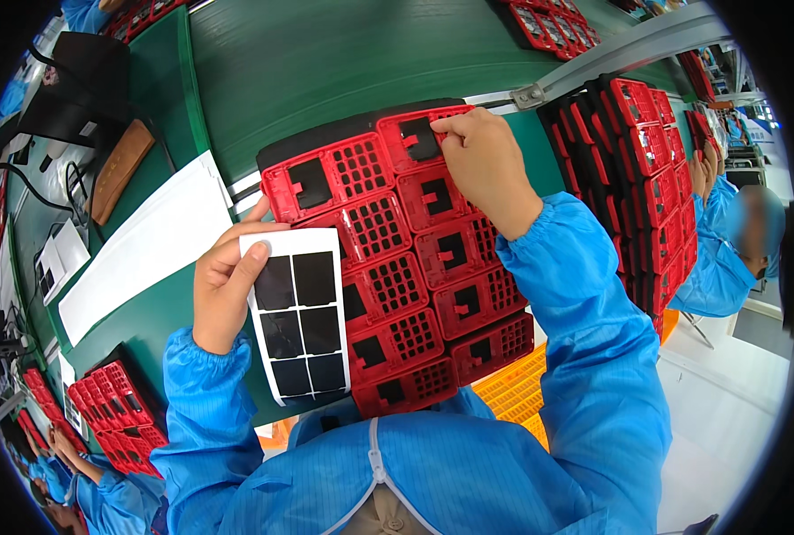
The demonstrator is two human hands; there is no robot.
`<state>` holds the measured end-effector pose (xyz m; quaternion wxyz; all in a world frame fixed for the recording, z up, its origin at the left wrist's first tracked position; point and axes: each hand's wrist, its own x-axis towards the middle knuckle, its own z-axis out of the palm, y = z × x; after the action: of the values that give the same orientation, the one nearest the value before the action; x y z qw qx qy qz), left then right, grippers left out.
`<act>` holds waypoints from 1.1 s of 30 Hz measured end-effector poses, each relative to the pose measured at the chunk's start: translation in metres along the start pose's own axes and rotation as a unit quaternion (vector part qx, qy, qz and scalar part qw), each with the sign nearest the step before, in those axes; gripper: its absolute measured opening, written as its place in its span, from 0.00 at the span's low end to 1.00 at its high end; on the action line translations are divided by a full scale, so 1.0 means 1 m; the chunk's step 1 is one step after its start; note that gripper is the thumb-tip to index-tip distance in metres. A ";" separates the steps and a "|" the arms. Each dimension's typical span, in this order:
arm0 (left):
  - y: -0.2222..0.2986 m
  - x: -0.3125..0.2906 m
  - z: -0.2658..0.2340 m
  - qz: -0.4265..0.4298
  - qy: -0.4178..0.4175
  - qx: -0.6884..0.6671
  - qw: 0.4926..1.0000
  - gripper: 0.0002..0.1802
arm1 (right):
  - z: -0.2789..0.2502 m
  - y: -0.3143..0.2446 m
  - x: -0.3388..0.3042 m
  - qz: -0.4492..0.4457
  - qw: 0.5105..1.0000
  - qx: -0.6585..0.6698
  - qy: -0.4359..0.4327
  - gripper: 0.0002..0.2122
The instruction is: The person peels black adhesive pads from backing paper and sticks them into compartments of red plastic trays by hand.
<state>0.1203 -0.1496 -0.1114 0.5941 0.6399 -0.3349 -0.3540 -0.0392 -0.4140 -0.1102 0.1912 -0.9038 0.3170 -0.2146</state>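
Observation:
My left hand (227, 283) is closed on a white backing sheet (343, 308) that carries several black rectangular stickers (315, 278). The thumb lies on top of the sheet's upper left corner. Beneath and beside the sheet, a black tray (325, 138) bears two columns of red plastic frames (381, 223), each with a black square area and most with a visible grid of holes. Over the far right frame (403, 134), my right hand (490, 165) has its thumb and forefinger pinched together beside the black square. Whatever is between those fingertips is hidden.
Several filled trays (655, 178) stand stacked at the right. White paper strips (147, 250) lie on the green bench (308, 53) at the left, near a black device (76, 89). A yellow crate (517, 392) shows below the tray. A co-worker in blue (722, 250) is at the right.

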 end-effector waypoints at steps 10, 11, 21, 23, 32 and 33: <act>0.001 0.000 0.001 -0.009 0.007 -0.008 1.000 0.12 | 0.009 0.005 -0.002 0.030 0.999 0.019 -0.001 0.10; 0.001 0.000 0.001 -0.009 0.007 -0.008 1.000 0.12 | 0.009 0.005 -0.002 0.028 0.999 0.028 -0.004 0.10; 0.002 -0.002 -0.001 -0.002 0.005 -0.003 1.000 0.13 | 0.001 -0.005 -0.008 -0.040 0.997 -0.071 0.002 0.09; 0.003 -0.004 -0.002 -0.005 0.012 -0.003 1.000 0.13 | 0.000 -0.001 -0.009 -0.060 0.995 -0.073 -0.034 0.09; 0.022 -0.027 -0.007 -0.048 0.085 -0.053 0.994 0.18 | -0.020 -0.020 -0.014 -0.090 0.995 -0.009 -0.030 0.10; 0.026 -0.028 -0.005 -0.028 0.073 -0.032 0.996 0.16 | -0.027 -0.038 -0.017 -0.083 0.994 0.046 -0.057 0.10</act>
<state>0.1098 -0.1247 -0.0835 0.6268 0.6539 -0.2617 -0.3334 -0.0460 -0.3811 -0.0739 0.2314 -0.9281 0.2193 -0.1923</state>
